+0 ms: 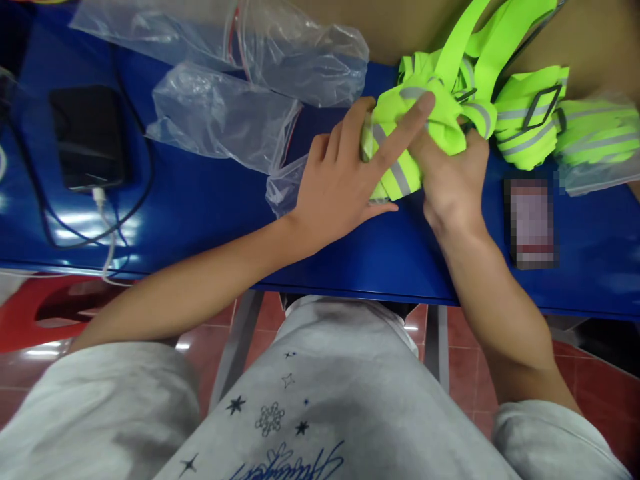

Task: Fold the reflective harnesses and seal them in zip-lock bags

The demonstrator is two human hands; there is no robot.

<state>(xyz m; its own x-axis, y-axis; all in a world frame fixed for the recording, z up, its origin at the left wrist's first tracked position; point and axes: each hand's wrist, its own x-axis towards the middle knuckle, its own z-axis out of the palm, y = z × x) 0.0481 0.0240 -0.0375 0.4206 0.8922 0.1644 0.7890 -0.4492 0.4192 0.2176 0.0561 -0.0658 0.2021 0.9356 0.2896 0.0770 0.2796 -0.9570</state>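
Note:
A bundled fluorescent yellow-green reflective vest [400, 175] with grey stripes lies between my hands, with clear plastic along its left and lower edges. My left hand [337, 173] lies across its left side, index finger stretched over the fabric and thumb pointing out below. Beneath that palm, part of a clear plastic bag [284, 187] shows. My right hand [455, 177] grips the bundle from the right; its fingertips are partly hidden in the folds. Loose yellow-green straps [493, 50] run up from just behind the bundle.
Clear zip bags [220, 110] lie at the back left of the blue table [210, 200]. A rolled vest [527, 123] with a black buckle and a bagged one [597, 133] sit at right, above a blurred phone-like object [531, 223]. A black device [89, 137] with cables lies left.

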